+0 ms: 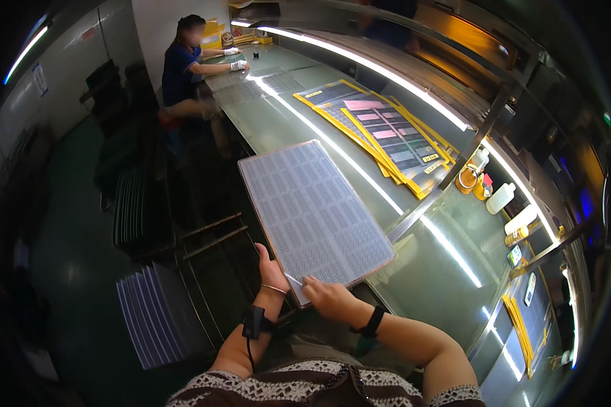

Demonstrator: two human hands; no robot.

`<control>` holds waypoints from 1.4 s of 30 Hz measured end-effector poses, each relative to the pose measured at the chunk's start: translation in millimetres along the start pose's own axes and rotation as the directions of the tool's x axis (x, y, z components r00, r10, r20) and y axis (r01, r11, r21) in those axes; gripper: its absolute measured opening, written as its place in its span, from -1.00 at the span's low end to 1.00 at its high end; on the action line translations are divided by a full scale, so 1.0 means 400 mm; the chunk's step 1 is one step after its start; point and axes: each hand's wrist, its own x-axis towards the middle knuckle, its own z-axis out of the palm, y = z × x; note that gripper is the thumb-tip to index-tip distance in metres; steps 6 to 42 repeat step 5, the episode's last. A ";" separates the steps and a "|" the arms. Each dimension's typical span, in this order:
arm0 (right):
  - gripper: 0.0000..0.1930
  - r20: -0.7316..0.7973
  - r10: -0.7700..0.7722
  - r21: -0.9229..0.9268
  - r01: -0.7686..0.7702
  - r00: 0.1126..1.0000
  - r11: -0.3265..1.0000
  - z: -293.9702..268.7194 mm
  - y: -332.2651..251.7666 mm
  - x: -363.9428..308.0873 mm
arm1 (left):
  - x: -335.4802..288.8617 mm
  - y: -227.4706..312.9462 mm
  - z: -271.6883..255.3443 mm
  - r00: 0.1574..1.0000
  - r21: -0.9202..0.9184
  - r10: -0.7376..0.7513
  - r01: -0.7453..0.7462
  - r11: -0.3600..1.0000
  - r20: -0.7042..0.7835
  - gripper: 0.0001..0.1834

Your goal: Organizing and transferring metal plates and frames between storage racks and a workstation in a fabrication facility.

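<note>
A large pale grey printed circuit panel point(312, 210) with copper-coloured edges tilts in front of me, its far part over the table's edge. My left hand point(273, 275) supports its lower left edge, thumb raised beside it and fingers hidden behind the panel. On the near corner my right hand point(326, 297) is closed, fingers bent around a thin, pale, pen-like tool point(292, 279). The tool's tip lies close to the panel's left edge; whether it touches the surface I cannot tell.
The green glass-topped table point(428, 254) runs along the right, with yellow-edged film sheets point(387, 132) on it. Bottles point(501, 198) line its far right side. Racked panels point(153, 315) stand low on the left. A gloved co-worker point(183, 64) sits at the far end.
</note>
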 end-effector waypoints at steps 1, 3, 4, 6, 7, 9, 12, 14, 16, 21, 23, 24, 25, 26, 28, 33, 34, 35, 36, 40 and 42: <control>-0.87 0.181 0.158 0.117 -0.180 0.971 0.977 -0.011 0.008 -0.001 | 0.016 -0.002 -0.020 0.999 -0.022 0.014 -0.013 1.000 0.038 0.01; -0.89 -0.079 0.443 0.549 -0.332 0.893 0.767 -0.093 0.048 0.037 | 0.050 0.000 -0.061 0.996 -0.042 0.028 -0.024 0.999 0.087 0.00; -0.81 -0.203 0.531 0.746 -0.221 0.823 0.629 -0.104 0.081 0.064 | 0.062 0.013 -0.085 0.999 0.306 0.042 -0.043 0.951 0.010 -0.04; -0.85 -0.271 0.492 0.633 -0.231 0.827 0.738 -0.170 0.104 0.081 | 0.075 0.030 -0.116 0.994 0.614 0.087 -0.033 0.789 -0.059 -0.05; -0.85 -0.271 0.492 0.633 -0.231 0.827 0.738 -0.170 0.104 0.081 | 0.075 0.030 -0.116 0.994 0.614 0.087 -0.033 0.789 -0.059 -0.05; -0.85 -0.271 0.492 0.633 -0.231 0.827 0.738 -0.170 0.104 0.081 | 0.075 0.030 -0.116 0.994 0.614 0.087 -0.033 0.789 -0.059 -0.05; -0.85 -0.271 0.492 0.633 -0.231 0.827 0.738 -0.170 0.104 0.081 | 0.075 0.030 -0.116 0.994 0.614 0.087 -0.033 0.789 -0.059 -0.05; -0.85 -0.271 0.492 0.633 -0.231 0.827 0.738 -0.170 0.104 0.081 | 0.075 0.030 -0.116 0.994 0.614 0.087 -0.033 0.789 -0.059 -0.05; -0.85 -0.271 0.492 0.633 -0.231 0.827 0.738 -0.170 0.104 0.081 | 0.075 0.030 -0.116 0.994 0.614 0.087 -0.033 0.789 -0.059 -0.05; -0.85 -0.271 0.492 0.633 -0.231 0.827 0.738 -0.170 0.104 0.081 | 0.075 0.030 -0.116 0.994 0.614 0.087 -0.033 0.789 -0.059 -0.05; -0.85 -0.271 0.492 0.633 -0.231 0.827 0.738 -0.170 0.104 0.081 | 0.075 0.030 -0.116 0.994 0.614 0.087 -0.033 0.789 -0.059 -0.05; -0.85 -0.271 0.492 0.633 -0.231 0.827 0.738 -0.170 0.104 0.081 | 0.075 0.030 -0.116 0.994 0.614 0.087 -0.033 0.789 -0.059 -0.05; -0.85 -0.271 0.492 0.633 -0.231 0.827 0.738 -0.170 0.104 0.081 | 0.075 0.030 -0.116 0.994 0.614 0.087 -0.033 0.789 -0.059 -0.05; -0.85 -0.271 0.492 0.633 -0.231 0.827 0.738 -0.170 0.104 0.081 | 0.075 0.030 -0.116 0.994 0.614 0.087 -0.033 0.789 -0.059 -0.05; -0.85 -0.271 0.492 0.633 -0.231 0.827 0.738 -0.170 0.104 0.081 | 0.075 0.030 -0.116 0.994 0.614 0.087 -0.033 0.789 -0.059 -0.05; -0.85 -0.271 0.492 0.633 -0.231 0.827 0.738 -0.170 0.104 0.081 | 0.075 0.030 -0.116 0.994 0.614 0.087 -0.033 0.789 -0.059 -0.05; -0.85 -0.271 0.492 0.633 -0.231 0.827 0.738 -0.170 0.104 0.081 | 0.075 0.030 -0.116 0.994 0.614 0.087 -0.033 0.789 -0.059 -0.05; -0.85 -0.271 0.492 0.633 -0.231 0.827 0.738 -0.170 0.104 0.081 | 0.075 0.030 -0.116 0.994 0.614 0.087 -0.033 0.789 -0.059 -0.05; -0.85 -0.271 0.492 0.633 -0.231 0.827 0.738 -0.170 0.104 0.081 | 0.075 0.030 -0.116 0.994 0.614 0.087 -0.033 0.789 -0.059 -0.05; -0.85 -0.271 0.492 0.633 -0.231 0.827 0.738 -0.170 0.104 0.081 | 0.075 0.030 -0.116 0.994 0.614 0.087 -0.033 0.789 -0.059 -0.05; -0.85 -0.271 0.492 0.633 -0.231 0.827 0.738 -0.170 0.104 0.081 | 0.075 0.030 -0.116 0.994 0.614 0.087 -0.033 0.789 -0.059 -0.05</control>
